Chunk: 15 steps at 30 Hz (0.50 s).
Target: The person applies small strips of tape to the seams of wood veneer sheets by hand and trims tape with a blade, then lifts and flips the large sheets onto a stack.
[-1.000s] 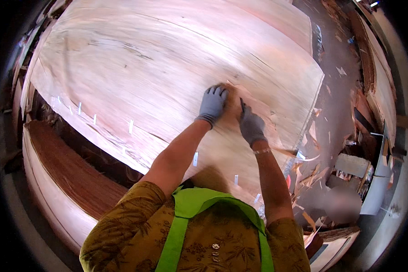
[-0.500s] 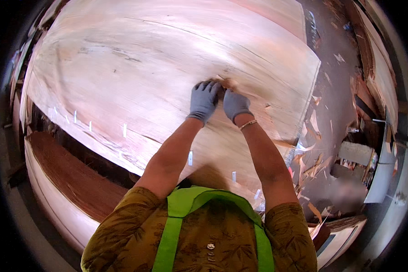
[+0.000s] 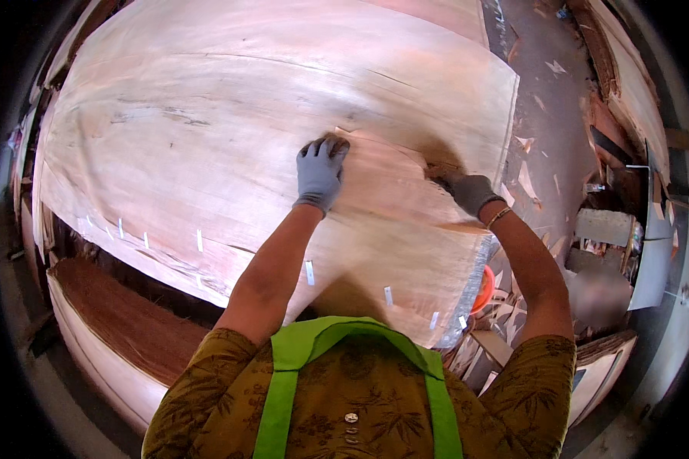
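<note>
Your hands have spread apart: left grey-gloved hand flat, fingers open, on the pale thin wood veneer sheet. Right grey-gloved hand now at the loose veneer strip's far end; grip can't tell. Strip looks laid out, being pressed down.

I am seeing my right hand's fingertips slipping under a lifted veneer flap, so their grip is staying hidden. My own chest and green straps are covering the veneer sheet's near edge. A blurred patch by the floor scraps is staying unreadable.

Left hand (gloved) extended forward, fingers curled down; right hand spread outward, palm down.
</note>
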Tool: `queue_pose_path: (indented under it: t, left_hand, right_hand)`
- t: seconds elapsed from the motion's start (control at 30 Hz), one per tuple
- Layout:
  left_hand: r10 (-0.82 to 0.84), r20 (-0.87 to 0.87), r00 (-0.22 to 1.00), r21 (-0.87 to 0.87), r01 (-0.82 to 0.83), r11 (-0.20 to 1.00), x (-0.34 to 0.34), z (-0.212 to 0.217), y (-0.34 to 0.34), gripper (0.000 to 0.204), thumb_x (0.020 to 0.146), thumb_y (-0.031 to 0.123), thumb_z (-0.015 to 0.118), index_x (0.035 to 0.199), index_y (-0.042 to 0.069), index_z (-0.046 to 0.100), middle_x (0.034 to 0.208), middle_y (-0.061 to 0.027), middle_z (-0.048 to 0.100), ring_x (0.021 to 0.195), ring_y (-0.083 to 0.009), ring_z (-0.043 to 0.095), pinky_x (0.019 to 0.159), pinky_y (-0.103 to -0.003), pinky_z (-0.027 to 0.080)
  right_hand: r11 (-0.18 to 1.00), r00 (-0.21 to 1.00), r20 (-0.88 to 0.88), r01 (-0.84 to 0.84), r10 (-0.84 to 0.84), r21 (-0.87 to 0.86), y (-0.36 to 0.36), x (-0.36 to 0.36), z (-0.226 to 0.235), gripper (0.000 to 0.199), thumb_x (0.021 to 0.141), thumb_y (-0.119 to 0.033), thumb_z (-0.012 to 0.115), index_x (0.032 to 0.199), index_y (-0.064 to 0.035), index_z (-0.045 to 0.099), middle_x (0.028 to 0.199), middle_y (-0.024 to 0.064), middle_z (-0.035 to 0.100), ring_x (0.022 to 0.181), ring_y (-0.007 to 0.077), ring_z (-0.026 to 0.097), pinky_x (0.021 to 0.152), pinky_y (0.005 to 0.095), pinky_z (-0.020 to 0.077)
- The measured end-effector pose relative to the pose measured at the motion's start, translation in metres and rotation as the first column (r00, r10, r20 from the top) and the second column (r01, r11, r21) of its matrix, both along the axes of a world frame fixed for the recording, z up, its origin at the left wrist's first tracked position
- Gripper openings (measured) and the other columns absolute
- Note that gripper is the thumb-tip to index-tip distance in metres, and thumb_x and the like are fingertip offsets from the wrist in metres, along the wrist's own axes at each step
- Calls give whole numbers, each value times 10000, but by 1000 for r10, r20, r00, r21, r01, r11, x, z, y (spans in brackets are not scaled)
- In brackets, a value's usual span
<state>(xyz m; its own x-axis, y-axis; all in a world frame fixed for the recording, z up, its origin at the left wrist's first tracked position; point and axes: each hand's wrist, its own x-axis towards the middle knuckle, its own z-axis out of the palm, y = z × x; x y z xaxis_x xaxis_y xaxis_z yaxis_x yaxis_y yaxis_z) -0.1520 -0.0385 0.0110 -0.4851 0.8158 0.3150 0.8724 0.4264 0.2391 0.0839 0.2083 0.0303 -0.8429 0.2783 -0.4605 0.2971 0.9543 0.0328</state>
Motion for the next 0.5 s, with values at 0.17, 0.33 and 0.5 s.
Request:
queue_pose_path:
  t: [0.17, 0.33, 0.5]
  left_hand:
    - [-6, -43, 999, 38, 7, 999, 0, -6, 2, 405, 742, 145, 576, 1145, 189, 577, 1185, -88, 516, 1092, -310, 467, 893, -457, 377]
    - [25, -42, 999, 40, -23, 999, 1, -4, 2, 397, 767, 151, 556, 1161, 200, 572, 1206, -90, 510, 1101, -283, 471, 922, -456, 357]
    - [4, -34, 999, -16, -5, 1000, -1, -4, 2, 393, 780, 160, 545, 1171, 196, 562, 1216, -96, 506, 1113, -289, 467, 917, -459, 360]
  right_hand:
    - [999, 999, -3, 32, -32, 41, 23, 39, 8, 191, 892, -248, 481, 1037, -134, 529, 811, 152, 651, 723, 330, 636, 594, 449, 486]
    - [912, 721, -562, 281, -405, -297, -17, -9, 15, 306, 882, -269, 520, 1153, -129, 525, 972, 164, 626, 887, 378, 587, 707, 433, 481]
    - [877, 733, -484, 425, -478, -222, -46, -60, -10, 306, 837, -340, 558, 1101, -188, 588, 900, 158, 640, 822, 376, 603, 681, 449, 486]
